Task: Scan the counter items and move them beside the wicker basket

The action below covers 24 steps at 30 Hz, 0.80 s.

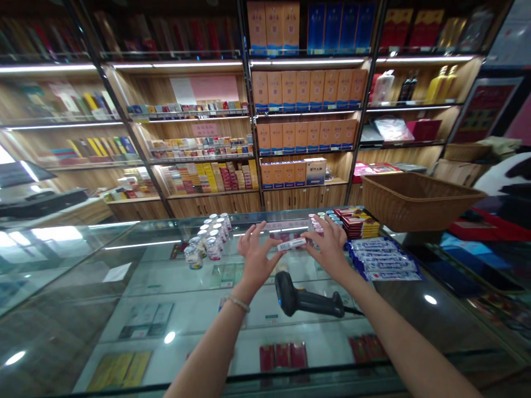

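A small white box (pixel 292 244) with printing on it is pinched at its two ends above the glass counter. The thumb and a finger of my left hand (pixel 258 253) hold its left end, the other fingers spread. At the right end, my right hand (pixel 329 246) grips it the same way. Just below the box, a black barcode scanner (pixel 309 298) lies on the glass, its cable running right. Small round containers (pixel 213 237) stand in rows left of my left hand. More small containers (pixel 316 222) stand behind my right hand.
Blue-and-white packets (pixel 384 258) and stacked red and yellow packs (pixel 357 222) lie to the right on the counter (pixel 166 271). A wicker basket (pixel 418 202) stands behind them. Shelves (pixel 307 113) of boxes and bottles line the back wall. Flat packs show under the glass.
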{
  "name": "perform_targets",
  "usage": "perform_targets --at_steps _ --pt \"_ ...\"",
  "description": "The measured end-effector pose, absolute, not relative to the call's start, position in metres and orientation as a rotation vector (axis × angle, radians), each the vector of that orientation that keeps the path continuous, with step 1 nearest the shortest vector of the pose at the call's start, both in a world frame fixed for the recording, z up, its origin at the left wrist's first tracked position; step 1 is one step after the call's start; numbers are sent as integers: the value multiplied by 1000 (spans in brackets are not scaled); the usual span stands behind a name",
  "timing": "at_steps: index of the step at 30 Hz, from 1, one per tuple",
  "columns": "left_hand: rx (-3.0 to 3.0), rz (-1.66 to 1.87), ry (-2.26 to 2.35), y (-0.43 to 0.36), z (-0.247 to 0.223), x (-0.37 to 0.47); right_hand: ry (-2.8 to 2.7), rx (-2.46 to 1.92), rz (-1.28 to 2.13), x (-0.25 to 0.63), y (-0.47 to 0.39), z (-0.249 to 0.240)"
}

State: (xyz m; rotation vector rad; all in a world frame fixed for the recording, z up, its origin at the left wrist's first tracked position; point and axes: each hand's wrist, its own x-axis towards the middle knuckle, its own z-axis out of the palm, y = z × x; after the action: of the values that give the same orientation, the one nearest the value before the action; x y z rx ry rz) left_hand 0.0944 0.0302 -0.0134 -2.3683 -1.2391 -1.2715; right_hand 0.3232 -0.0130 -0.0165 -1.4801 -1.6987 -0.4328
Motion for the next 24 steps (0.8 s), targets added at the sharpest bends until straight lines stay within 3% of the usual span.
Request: perform_targets --at_steps 7,12,24 --pt "-2244 -1294 -1397 33 -15 86 -2002 -1565 -187 300 -49 6" --pt "-2168 -1309 -1481 33 -17 85 -2332 -1588 147 286 -92 -12" --pt "-2128 -1268 -1545 35 -22 83 -2308 -1689 135 279 -86 -39"
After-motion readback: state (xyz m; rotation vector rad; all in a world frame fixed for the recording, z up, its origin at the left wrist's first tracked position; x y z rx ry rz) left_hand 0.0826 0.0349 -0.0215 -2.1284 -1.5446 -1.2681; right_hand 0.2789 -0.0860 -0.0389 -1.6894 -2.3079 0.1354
